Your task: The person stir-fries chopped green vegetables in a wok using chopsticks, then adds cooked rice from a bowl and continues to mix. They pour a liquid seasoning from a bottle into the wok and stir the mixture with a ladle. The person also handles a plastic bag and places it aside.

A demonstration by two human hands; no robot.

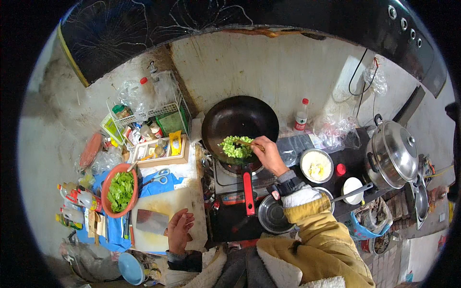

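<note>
A dark wok [239,115] with a red handle [248,194] sits on a gas stove [225,183], chopped green vegetable pieces [234,147] gathered in its lower part. My right hand [268,154] is over the wok's right rim, closed on wooden chopsticks [246,143] whose tips are among the pieces. Over the cutting board [194,216], my left hand [179,226] hangs with bent fingers apart, just right of a cleaver [152,221]; it partly covers the cleaver's handle, and whether it touches it is unclear. An orange bowl [104,201] of green leaves stands left of the board.
Right of the stove are a metal bowl [304,172] of white food with some yellow, an empty-looking metal bowl [266,219], a white bowl [353,190] and a large lidded steamer pot [392,151]. Scissors [158,177] lie near a seasoning box [185,153]. A range hood [216,18] hangs overhead.
</note>
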